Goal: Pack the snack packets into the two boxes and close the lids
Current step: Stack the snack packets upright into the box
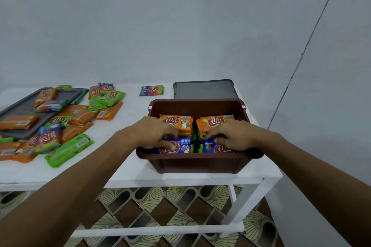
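Observation:
A brown plastic box (197, 163) stands open on the white table, with orange packets (176, 123) stacked at its back and blue packets (181, 146) at its front. My left hand (154, 133) rests inside the box on the left, its fingers pressing the front left blue packet. My right hand (230, 135) lies on the right stack, fingers over a blue packet (212, 147). A grey lid (203, 89) lies flat behind the box. Loose orange, green and rainbow packets (66, 126) are heaped on the table's left.
A second grey lid or tray (22, 110) lies at far left under several packets. One rainbow packet (151, 90) lies alone near the wall. The table (128, 168) ends just right of the box. A patterned floor shows below.

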A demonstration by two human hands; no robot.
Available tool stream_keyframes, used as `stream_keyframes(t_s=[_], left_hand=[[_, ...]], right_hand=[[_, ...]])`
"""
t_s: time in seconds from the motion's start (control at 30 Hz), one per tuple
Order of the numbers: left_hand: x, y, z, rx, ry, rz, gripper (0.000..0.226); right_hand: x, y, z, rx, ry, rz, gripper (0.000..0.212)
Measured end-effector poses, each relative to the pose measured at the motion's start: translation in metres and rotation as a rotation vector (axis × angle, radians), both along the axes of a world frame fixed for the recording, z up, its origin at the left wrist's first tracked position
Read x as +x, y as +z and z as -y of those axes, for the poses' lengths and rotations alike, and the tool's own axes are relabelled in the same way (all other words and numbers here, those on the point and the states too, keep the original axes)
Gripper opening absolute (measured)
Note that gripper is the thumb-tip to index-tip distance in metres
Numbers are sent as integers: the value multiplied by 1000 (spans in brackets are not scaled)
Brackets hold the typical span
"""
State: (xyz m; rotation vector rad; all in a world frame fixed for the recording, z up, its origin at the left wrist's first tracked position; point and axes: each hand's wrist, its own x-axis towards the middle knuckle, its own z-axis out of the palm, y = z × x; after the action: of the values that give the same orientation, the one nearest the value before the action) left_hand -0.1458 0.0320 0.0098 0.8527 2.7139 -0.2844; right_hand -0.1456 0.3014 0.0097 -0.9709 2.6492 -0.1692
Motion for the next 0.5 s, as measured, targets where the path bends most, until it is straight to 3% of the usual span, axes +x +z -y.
stream_keyframes(t_s=[0.1, 0.23, 0.5], left_hand=[[0, 3, 3, 41, 24, 68, 36], [-4, 5, -15, 207, 78, 231, 37], [-3, -8, -22, 373, 55, 379, 42]], right_hand=[[-6, -6, 16, -65, 60, 49, 34], [-9, -16, 23, -4, 78, 105, 38], [-10, -16, 19, 88, 108, -16, 37]])
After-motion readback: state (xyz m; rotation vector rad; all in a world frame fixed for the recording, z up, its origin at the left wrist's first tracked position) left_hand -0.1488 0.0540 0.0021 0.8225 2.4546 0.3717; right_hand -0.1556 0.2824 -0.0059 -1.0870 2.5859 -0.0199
